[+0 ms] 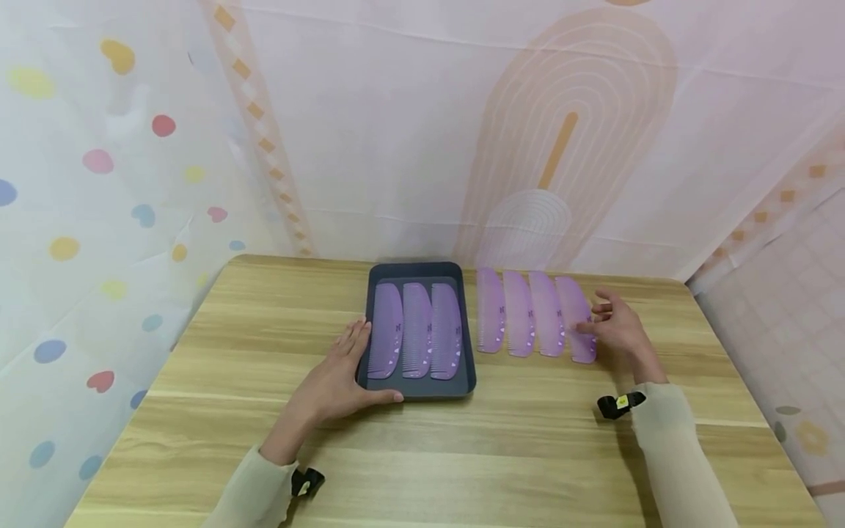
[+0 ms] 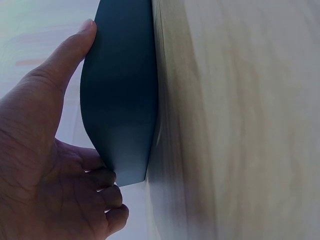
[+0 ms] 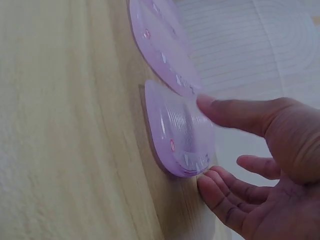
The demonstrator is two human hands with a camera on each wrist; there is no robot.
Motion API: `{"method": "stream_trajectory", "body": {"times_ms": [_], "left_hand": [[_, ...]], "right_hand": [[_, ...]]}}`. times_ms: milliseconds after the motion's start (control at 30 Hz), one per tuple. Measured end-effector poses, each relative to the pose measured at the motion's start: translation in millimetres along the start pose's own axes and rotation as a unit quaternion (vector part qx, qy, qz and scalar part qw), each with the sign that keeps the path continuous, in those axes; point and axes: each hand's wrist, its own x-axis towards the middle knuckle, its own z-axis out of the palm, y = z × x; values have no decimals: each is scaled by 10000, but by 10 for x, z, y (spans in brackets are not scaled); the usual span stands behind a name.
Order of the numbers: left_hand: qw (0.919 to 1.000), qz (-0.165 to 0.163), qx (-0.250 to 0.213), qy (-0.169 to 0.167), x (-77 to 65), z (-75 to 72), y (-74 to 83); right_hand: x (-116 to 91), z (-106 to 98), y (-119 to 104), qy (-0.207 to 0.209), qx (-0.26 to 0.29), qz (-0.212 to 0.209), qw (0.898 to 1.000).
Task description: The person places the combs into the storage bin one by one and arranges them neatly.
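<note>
In the head view, a dark grey rectangular tray (image 1: 417, 389) holds three purple combs (image 1: 388, 330) side by side. My left hand (image 1: 337, 374) grips the tray's near left corner, thumb along the front rim and fingers against the left side; the tray's dark wall (image 2: 122, 95) shows in the left wrist view. Several more purple combs (image 1: 490, 312) lie in a row right of the tray. My right hand (image 1: 620, 323) is at the rightmost comb (image 3: 175, 130), its thumb over the face and its fingertips beside the edge, with a gap between thumb and fingers.
The wooden table (image 1: 528, 455) carries the tray and combs. A patterned cloth (image 1: 396, 147) hangs behind the table's back edge, close to the tray and combs. Black wrist straps (image 1: 620, 405) show at both sleeves.
</note>
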Motion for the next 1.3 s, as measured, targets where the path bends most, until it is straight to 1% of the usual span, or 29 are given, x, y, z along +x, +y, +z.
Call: {"method": "stream_trajectory", "body": {"times_ms": [167,367,567,700,867,967,1100,1233,1300], "left_hand": [[10000,-26,-24,-2,-8,7,-3],[10000,-55,-21,-30,-10,5,-12],[10000,-40,-3,-24,-8,-8,-22],[10000,-19,25,-9,0,-3,-23],[10000,-39,16,-10,-7,6,-21],[10000,-30,6,-9,-7,8,-15],[10000,-16,-10,-15,-2,9,-7],[10000,-18,-23,-27,1,8,-1],[10000,-18,-31,-28,0,7,1]], "right_hand": [[27,24,-26,29,-89,115,9999],[51,-2,-31,21,55,442,9990],[40,-4,-61,212,104,602,9979],[20,28,-110,359,107,814,9960],[28,54,-133,458,-33,910,9948],[34,44,-115,387,-88,873,9954],[31,1,-69,180,-95,767,9968],[27,-64,-16,-32,21,726,9974],[25,-97,9,-161,199,699,9972]]}}
